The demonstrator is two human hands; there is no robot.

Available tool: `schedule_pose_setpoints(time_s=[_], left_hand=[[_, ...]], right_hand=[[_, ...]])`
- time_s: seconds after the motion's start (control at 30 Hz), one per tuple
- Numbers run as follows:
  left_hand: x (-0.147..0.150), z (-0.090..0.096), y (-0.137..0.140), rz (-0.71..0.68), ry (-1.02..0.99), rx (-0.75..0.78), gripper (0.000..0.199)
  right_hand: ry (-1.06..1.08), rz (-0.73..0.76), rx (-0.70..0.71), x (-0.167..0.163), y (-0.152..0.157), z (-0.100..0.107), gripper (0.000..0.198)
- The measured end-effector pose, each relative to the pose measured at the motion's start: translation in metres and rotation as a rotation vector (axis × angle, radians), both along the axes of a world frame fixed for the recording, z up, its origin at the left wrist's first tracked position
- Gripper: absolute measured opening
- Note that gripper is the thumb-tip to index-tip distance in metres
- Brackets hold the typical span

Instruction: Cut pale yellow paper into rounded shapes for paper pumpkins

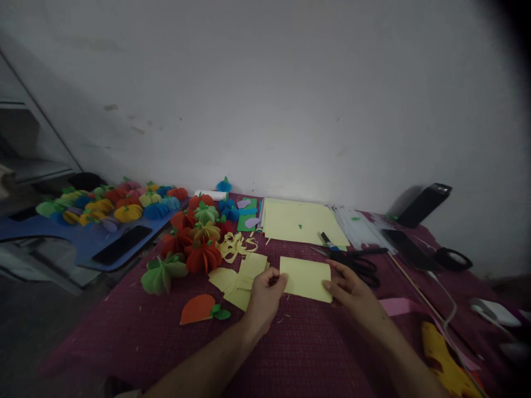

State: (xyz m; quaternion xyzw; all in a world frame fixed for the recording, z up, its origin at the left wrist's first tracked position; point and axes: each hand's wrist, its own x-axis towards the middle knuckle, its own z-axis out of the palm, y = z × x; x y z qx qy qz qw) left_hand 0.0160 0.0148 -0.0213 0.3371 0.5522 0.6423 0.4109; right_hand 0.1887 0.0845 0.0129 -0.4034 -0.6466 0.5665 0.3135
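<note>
A pale yellow rectangle of paper (pixel 307 278) is held up between both hands, just above the purple woven cloth. My left hand (pixel 266 291) pinches its left edge between thumb and fingers. At the opposite edge, my right hand (pixel 346 283) grips the paper with thumb in front, fingers partly behind. Yellow paper pieces (pixel 252 266) lie beside my left hand, with curly paper offcuts (pixel 235 246) beyond them. A flat orange paper pumpkin (pixel 198 309) with green leaves rests nearer on the left. Black-handled scissors (pixel 365 267) lie just beyond my right hand.
Folded paper pumpkins (pixel 203 255) crowd the cloth's left side; more stand on a blue table (pixel 89 241) with a dark phone (pixel 123 245). Yellow sheets (pixel 305 221) lie at the back. On the right are a black bottle (pixel 423 205), tape roll (pixel 453 258), cable and yellow object (pixel 446 359).
</note>
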Motion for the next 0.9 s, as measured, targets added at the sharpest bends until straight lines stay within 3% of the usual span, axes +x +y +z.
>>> schedule_pose_setpoints(time_s=[0.9], left_hand=[[-0.0004, 0.0012, 0.0013, 0.022, -0.021, -0.004, 0.02]], right_hand=[[-0.019, 0.068, 0.025, 0.001, 0.0001, -0.0031, 0.046]])
